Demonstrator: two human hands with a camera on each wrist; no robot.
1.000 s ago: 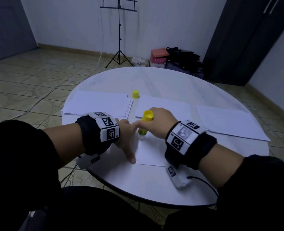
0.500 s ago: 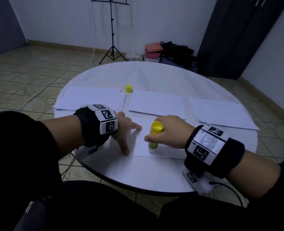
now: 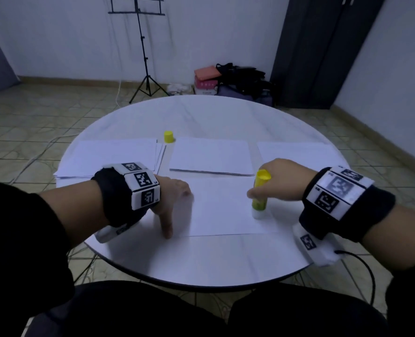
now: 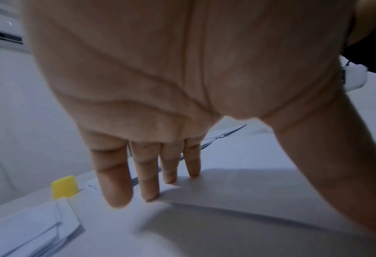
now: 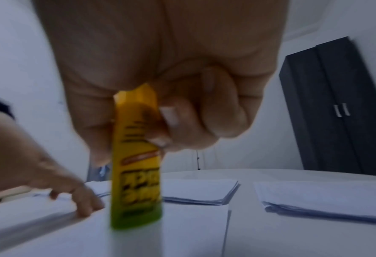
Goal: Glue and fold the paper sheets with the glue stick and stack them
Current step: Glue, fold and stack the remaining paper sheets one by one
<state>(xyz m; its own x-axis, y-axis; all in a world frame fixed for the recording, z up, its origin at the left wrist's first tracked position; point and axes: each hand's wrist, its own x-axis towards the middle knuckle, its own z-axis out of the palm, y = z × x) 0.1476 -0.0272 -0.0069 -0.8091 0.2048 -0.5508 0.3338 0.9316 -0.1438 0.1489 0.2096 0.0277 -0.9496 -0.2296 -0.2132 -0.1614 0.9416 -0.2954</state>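
Right hand (image 3: 283, 178) presses glue stick (image 3: 260, 195) upright on paper sheet (image 3: 223, 210)

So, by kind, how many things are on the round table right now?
Paper piles: 3 (left pile, middle pile, right pile)
Single front sheet: 1
Glue stick: 1
Yellow cap: 1
Total: 6

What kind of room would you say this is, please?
Probably a spare room at home or a rehearsal space: a black folding music stand, a round white table, and bags and pink boxes on the beige tiled floor.
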